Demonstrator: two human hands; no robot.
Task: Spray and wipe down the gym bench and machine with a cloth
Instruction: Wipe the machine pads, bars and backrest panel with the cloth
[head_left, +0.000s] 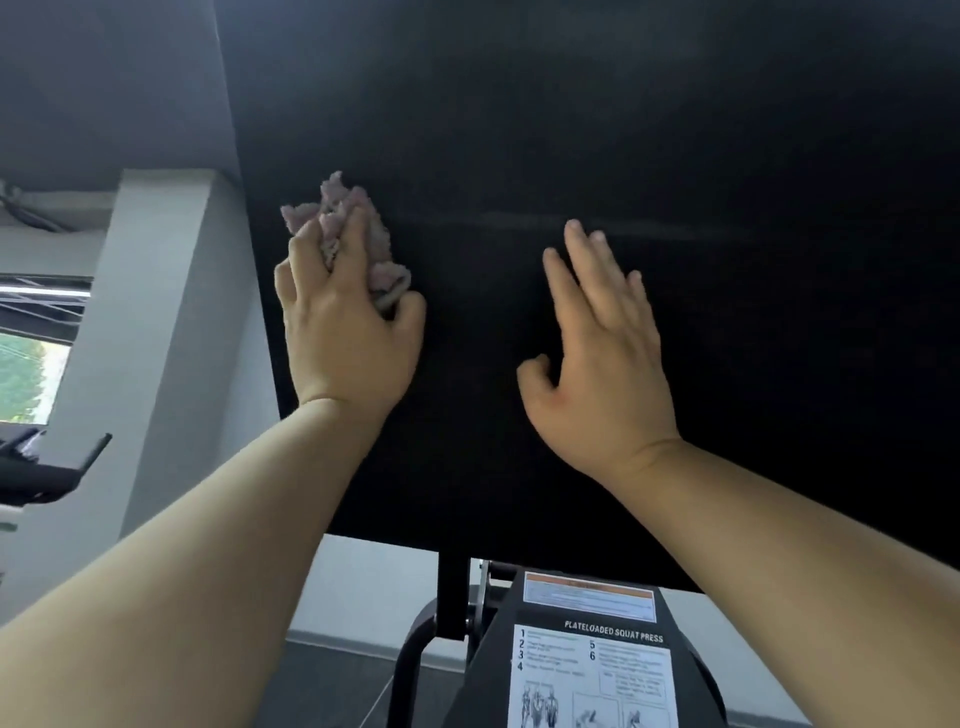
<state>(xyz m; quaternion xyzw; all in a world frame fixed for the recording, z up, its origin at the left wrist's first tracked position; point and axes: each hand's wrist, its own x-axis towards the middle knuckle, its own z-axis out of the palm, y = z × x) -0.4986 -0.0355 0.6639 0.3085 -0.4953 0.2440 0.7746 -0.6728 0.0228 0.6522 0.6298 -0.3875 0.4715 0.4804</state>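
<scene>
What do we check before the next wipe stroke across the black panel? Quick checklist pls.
1. Cloth held firmly in left hand: ok, fingers curl round it.
2. Cloth against the black panel: ok, it looks pressed on near the panel's left edge.
3. Stroke path to the right is free: not ok, the right hand lies open on the panel there.
4. Panel wet with spray: cannot tell, only a faint streak shows.
5. Spray bottle within reach: cannot tell, none in view.
6. Instruction placard clear of both hands: ok.
</scene>
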